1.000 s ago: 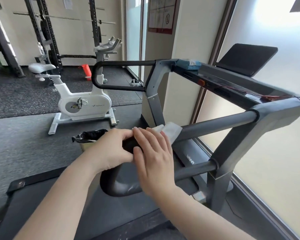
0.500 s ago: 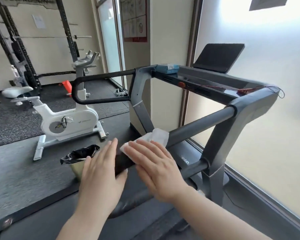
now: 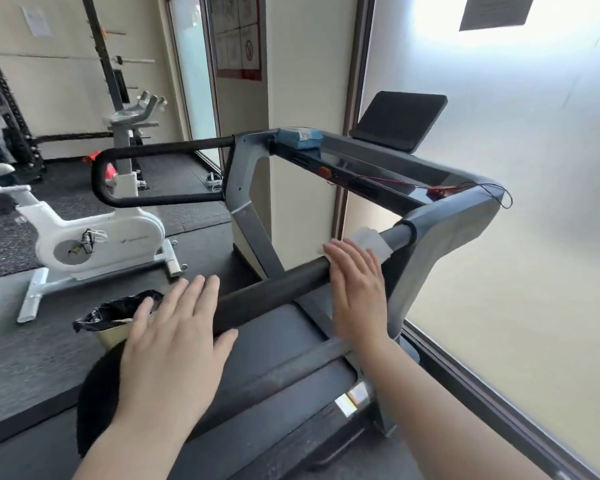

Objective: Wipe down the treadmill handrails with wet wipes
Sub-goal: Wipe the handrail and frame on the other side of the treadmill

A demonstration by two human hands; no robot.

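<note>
The treadmill's near handrail [image 3: 274,292], a thick black foam-covered bar, runs from the lower left up to the grey right upright [image 3: 440,251], where bare grey metal tube shows just before the joint. A white wet wipe [image 3: 369,242] lies draped over that upper stretch, at the seam between foam and metal. The right hand [image 3: 357,292] lies flat on the bar, fingers straight and together, fingertips on the wipe's lower edge. The left hand [image 3: 174,337] rests spread on the lower foam end, fingers straight, thumb out along the bar. Between the hands a length of foam is bare. The far black handrail [image 3: 160,148] loops out to the left, with open floor beneath it. A blue pack of wipes [image 3: 298,137] sits on the grey console's left corner, beside a dark tilted screen [image 3: 399,121]. A gold bin with a black liner [image 3: 111,320] stands just left of the left hand. A white exercise bike [image 3: 94,237] stands further left; its logo is too small to read, as is the red-bordered wall notice [image 3: 238,36].
</note>
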